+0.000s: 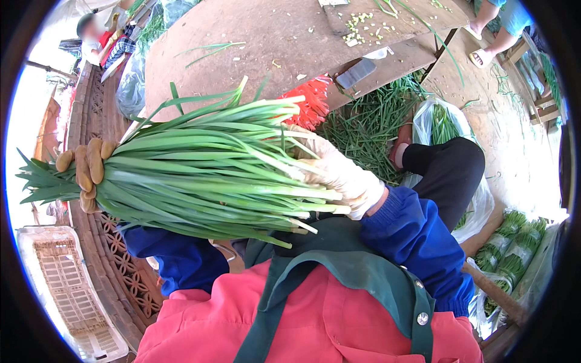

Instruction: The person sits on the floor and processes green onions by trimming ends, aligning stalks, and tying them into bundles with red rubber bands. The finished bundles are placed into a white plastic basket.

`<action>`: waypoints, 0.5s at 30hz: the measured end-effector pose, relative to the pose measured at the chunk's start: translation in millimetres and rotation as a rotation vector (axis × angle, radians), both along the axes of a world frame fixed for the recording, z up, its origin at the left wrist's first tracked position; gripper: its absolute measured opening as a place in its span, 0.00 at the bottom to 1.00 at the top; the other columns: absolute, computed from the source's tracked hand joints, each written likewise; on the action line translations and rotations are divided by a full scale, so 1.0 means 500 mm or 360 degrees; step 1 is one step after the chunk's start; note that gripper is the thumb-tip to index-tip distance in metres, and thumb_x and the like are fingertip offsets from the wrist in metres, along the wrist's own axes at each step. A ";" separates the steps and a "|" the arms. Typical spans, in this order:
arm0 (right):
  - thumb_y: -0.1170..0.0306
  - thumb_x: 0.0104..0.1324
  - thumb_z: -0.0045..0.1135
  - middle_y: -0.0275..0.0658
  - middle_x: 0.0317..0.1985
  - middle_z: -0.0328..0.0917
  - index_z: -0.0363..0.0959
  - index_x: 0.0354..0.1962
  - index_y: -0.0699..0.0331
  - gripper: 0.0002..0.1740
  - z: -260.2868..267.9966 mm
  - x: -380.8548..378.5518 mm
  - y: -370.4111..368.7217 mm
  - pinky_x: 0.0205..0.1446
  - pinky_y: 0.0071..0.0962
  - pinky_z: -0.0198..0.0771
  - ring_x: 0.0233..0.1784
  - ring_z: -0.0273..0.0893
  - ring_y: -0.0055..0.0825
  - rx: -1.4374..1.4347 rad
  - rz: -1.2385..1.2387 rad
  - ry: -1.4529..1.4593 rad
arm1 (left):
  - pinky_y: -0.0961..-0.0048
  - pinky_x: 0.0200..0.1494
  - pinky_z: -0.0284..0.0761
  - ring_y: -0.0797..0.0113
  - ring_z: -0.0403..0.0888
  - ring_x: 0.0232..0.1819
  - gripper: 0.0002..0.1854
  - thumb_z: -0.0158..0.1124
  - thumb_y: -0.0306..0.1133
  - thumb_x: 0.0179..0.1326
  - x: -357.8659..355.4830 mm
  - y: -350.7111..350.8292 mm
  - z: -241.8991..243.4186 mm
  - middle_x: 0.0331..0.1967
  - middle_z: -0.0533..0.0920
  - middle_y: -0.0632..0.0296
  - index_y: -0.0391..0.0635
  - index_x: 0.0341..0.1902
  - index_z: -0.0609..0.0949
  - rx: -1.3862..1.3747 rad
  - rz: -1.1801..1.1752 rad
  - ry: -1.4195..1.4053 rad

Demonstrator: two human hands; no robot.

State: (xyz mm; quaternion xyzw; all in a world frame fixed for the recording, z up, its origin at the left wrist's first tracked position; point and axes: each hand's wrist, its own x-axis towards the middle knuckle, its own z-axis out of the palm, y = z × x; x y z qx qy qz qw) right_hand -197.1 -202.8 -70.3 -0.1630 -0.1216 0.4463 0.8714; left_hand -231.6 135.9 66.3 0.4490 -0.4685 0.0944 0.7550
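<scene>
A thick bundle of garlic chives (204,168) lies level across my lap, leaf tips to the left and pale cut ends to the right. My left hand (88,172), in a tan glove, wraps its fingers around the leafy end. At the pale ends, my right hand (345,177) in a whitish glove holds the stalks, its fingers partly hidden among them. Some stray leaves stick up from the bundle's far side. Just beyond my right hand, a bunch of red plastic strips (311,102) hangs at the edge of the wooden table (254,59).
Trimmed stalk bits (358,27) litter the table; a phone (357,72) rests on the ledge below. Loose green leaves (363,122) cover the floor near my foot. Wrapped green bundles (513,249) lie right, a plastic crate (72,290) left. Another person (97,43) sits far left.
</scene>
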 end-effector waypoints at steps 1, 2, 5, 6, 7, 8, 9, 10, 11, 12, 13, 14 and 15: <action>0.73 0.66 0.61 0.39 0.59 0.75 0.64 0.65 0.63 0.30 -0.027 0.004 0.014 0.56 0.28 0.78 0.56 0.79 0.27 -0.0004 0.0038 0.0040 | 0.65 0.67 0.64 0.72 0.75 0.43 0.31 0.61 0.26 0.55 0.006 -0.004 -0.005 0.35 0.79 0.73 0.44 0.66 0.71 -0.0043 -0.0040 0.0009; 0.74 0.67 0.61 0.40 0.59 0.75 0.65 0.64 0.63 0.29 -0.049 0.005 0.027 0.58 0.30 0.78 0.57 0.79 0.29 -0.0009 0.0074 0.0081 | 0.64 0.68 0.64 0.72 0.75 0.42 0.30 0.60 0.26 0.55 0.015 -0.007 -0.013 0.34 0.78 0.73 0.44 0.65 0.72 -0.0085 -0.0082 0.0017; 0.70 0.72 0.52 0.41 0.55 0.79 0.70 0.60 0.64 0.20 -0.077 0.003 0.043 0.57 0.31 0.78 0.53 0.80 0.29 0.0282 0.0022 0.0298 | 0.66 0.65 0.64 0.72 0.74 0.42 0.27 0.62 0.26 0.54 0.009 -0.030 -0.028 0.33 0.78 0.71 0.41 0.61 0.74 -0.0275 0.0077 0.0119; 0.68 0.73 0.50 0.42 0.55 0.79 0.70 0.60 0.65 0.20 -0.066 0.018 0.073 0.58 0.31 0.78 0.53 0.80 0.30 0.0583 0.0003 0.0221 | 0.65 0.66 0.63 0.71 0.75 0.42 0.27 0.62 0.26 0.54 0.007 -0.032 -0.026 0.33 0.78 0.71 0.41 0.61 0.74 -0.0282 0.0103 0.0122; 0.69 0.72 0.51 0.40 0.54 0.79 0.70 0.60 0.65 0.20 -0.053 0.010 0.064 0.56 0.28 0.78 0.52 0.80 0.28 0.0456 -0.0217 0.0054 | 0.65 0.67 0.63 0.71 0.75 0.42 0.27 0.62 0.25 0.54 0.006 -0.037 -0.023 0.33 0.78 0.71 0.40 0.61 0.74 -0.0289 0.0128 0.0126; 0.70 0.71 0.52 0.39 0.53 0.80 0.69 0.60 0.65 0.20 -0.035 -0.006 0.042 0.54 0.26 0.78 0.52 0.80 0.26 0.0326 -0.0436 -0.0113 | 0.61 0.68 0.62 0.69 0.74 0.44 0.27 0.60 0.25 0.55 0.011 -0.045 -0.025 0.34 0.78 0.70 0.40 0.62 0.72 -0.0342 0.0066 0.0129; 0.70 0.70 0.53 0.38 0.52 0.80 0.69 0.59 0.65 0.21 -0.020 -0.002 0.038 0.54 0.25 0.77 0.53 0.79 0.25 0.0044 -0.0458 -0.0098 | 0.60 0.69 0.61 0.70 0.74 0.44 0.27 0.59 0.26 0.55 0.011 -0.042 -0.022 0.34 0.76 0.71 0.41 0.62 0.72 -0.0339 0.0103 0.0135; 0.71 0.69 0.55 0.38 0.52 0.79 0.69 0.59 0.66 0.21 -0.005 0.001 0.035 0.54 0.24 0.76 0.54 0.78 0.24 -0.0231 -0.0452 -0.0073 | 0.59 0.69 0.61 0.70 0.73 0.44 0.27 0.58 0.26 0.56 0.011 -0.038 -0.019 0.34 0.75 0.72 0.43 0.63 0.72 -0.0335 0.0140 0.0142; 0.71 0.69 0.54 0.37 0.50 0.80 0.70 0.57 0.67 0.20 -0.016 0.003 0.022 0.53 0.26 0.76 0.53 0.78 0.25 0.0093 -0.0438 0.0094 | 0.59 0.70 0.60 0.71 0.72 0.44 0.27 0.57 0.27 0.57 0.011 -0.034 -0.016 0.34 0.74 0.73 0.45 0.64 0.72 -0.0333 0.0177 0.0149; 0.70 0.69 0.54 0.38 0.48 0.80 0.71 0.56 0.67 0.19 -0.027 0.002 0.017 0.53 0.26 0.76 0.51 0.79 0.25 -0.0153 -0.0587 -0.0079 | 0.56 0.70 0.61 0.70 0.72 0.45 0.27 0.57 0.27 0.57 0.016 -0.031 -0.014 0.34 0.74 0.72 0.46 0.63 0.72 -0.0296 0.0131 0.0117; 0.70 0.70 0.53 0.38 0.47 0.80 0.71 0.54 0.68 0.17 -0.044 0.002 0.011 0.52 0.25 0.76 0.49 0.79 0.25 -0.0402 -0.0737 -0.0248 | 0.55 0.70 0.61 0.70 0.72 0.45 0.27 0.57 0.27 0.57 0.017 -0.033 -0.014 0.34 0.74 0.72 0.46 0.64 0.71 -0.0318 0.0169 0.0114; 0.66 0.72 0.50 0.40 0.41 0.81 0.74 0.47 0.68 0.14 -0.087 0.024 -0.008 0.44 0.24 0.78 0.42 0.81 0.26 -0.0938 -0.0963 -0.0790 | 0.55 0.70 0.61 0.70 0.72 0.45 0.28 0.56 0.28 0.57 0.017 -0.038 -0.014 0.34 0.74 0.71 0.46 0.64 0.71 -0.0340 0.0206 0.0111; 0.63 0.73 0.49 0.40 0.37 0.81 0.74 0.39 0.66 0.14 -0.077 0.026 -0.040 0.36 0.24 0.78 0.34 0.80 0.25 -0.0946 -0.0784 -0.0294 | 0.54 0.70 0.62 0.70 0.72 0.45 0.28 0.56 0.28 0.57 0.015 -0.041 -0.017 0.35 0.74 0.71 0.45 0.64 0.71 -0.0367 0.0248 0.0110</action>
